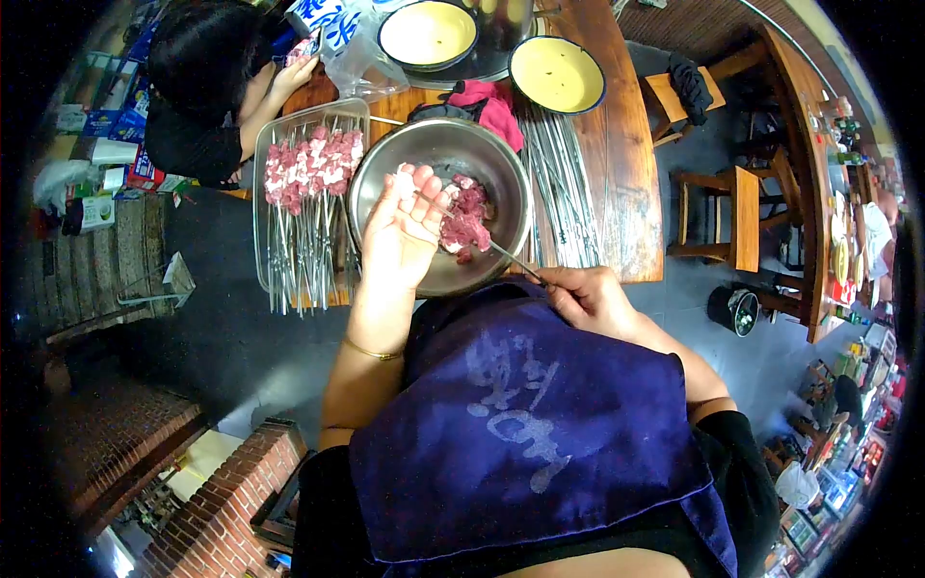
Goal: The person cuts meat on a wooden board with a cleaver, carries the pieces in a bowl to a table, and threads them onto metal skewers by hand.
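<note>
My right hand [590, 297] is closed round the handle end of a metal skewer [513, 257], which slants up to the left over the steel bowl [521, 217]. Red meat [469, 231] shows along the skewer's middle and overlaps the chunks lying in the bowl. Palm up over the bowl's left side, my left hand [407, 231] has its fingers curled round a pale piece of meat [406, 189] by the skewer's tip. Left of the bowl, a clear plastic tray [258, 207] holds many loaded meat skewers [313, 169].
Bare metal skewers [564, 193] lie right of the bowl. Behind it are a pink and dark cloth [496, 114] and two yellow enamel basins [557, 75] [427, 35]. Another person [207, 87] works at the upper left beside a plastic bag [366, 72]. Wooden stools [744, 217] stand at right.
</note>
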A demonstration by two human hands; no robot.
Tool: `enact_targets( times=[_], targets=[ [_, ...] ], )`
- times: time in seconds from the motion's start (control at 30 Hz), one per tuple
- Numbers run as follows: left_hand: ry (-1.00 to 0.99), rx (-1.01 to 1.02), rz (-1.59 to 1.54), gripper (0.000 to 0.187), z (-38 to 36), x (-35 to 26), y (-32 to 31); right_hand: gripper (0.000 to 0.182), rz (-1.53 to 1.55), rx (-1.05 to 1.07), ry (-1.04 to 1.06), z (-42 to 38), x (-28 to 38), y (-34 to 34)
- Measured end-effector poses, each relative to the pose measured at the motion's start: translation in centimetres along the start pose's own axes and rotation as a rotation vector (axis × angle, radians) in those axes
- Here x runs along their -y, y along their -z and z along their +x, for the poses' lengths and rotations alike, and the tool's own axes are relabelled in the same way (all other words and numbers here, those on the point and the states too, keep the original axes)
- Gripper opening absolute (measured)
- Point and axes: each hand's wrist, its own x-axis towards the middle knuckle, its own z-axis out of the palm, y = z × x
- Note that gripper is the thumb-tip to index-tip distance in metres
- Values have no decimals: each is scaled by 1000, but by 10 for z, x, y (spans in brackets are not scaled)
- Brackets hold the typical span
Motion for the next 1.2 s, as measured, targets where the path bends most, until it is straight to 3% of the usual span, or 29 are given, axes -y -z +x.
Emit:
enact_targets(
  times=[0.17,0.37,0.47,0.63,0.77,1.2],
  targets=[
    [25,46,-2,26,-1,4,-2,30,-11,26,-33,0,2,2],
    [29,52,133,20,-6,14,-8,29,-6,-47,71,2,-5,-5],
    [86,63,142,19,-12,33,-15,27,-24,-18,-27,8,-2,-8],
    [84,32,55,35,-13,28,-22,26,1,-19,-47,14,9,-4],
    [45,66,88,36,-7,19,-8,27,30,-59,55,13,0,-8],
    [23,-207,84,31,-1,10,-4,28,28,10,-47,4,-8,0]
  ],
)
